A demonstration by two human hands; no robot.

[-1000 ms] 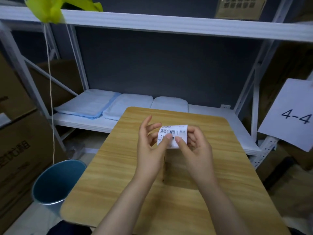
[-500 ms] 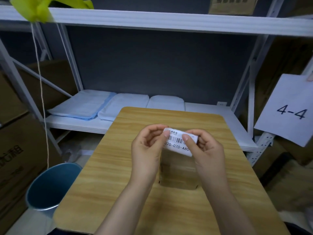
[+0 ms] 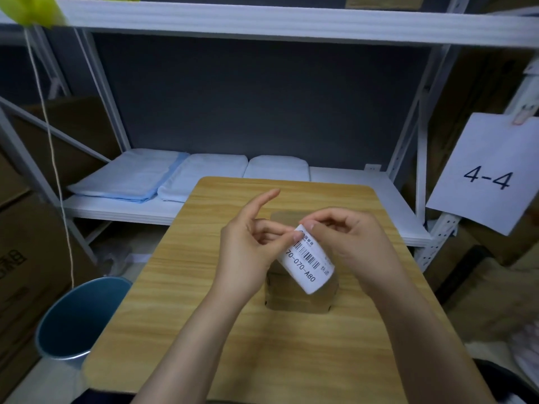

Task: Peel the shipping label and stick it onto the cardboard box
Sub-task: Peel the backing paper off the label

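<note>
A white shipping label with a barcode and black digits hangs curled above the table, tilted down to the right. My left hand pinches its upper corner with thumb and a fingertip, the index finger stretched out. My right hand grips the same upper edge from the right. Below and behind the label stands a small brown cardboard box on the wooden table; both hands hide much of it.
A blue bin stands on the floor left of the table. Behind the table a white shelf carries folded pale cloths. A paper sign marked 4-4 hangs at the right. Large cartons stand at the left.
The label has swung from level to hanging down and to the right. Both hands have shifted their pinch to its upper corner, and my left index finger has straightened out.
</note>
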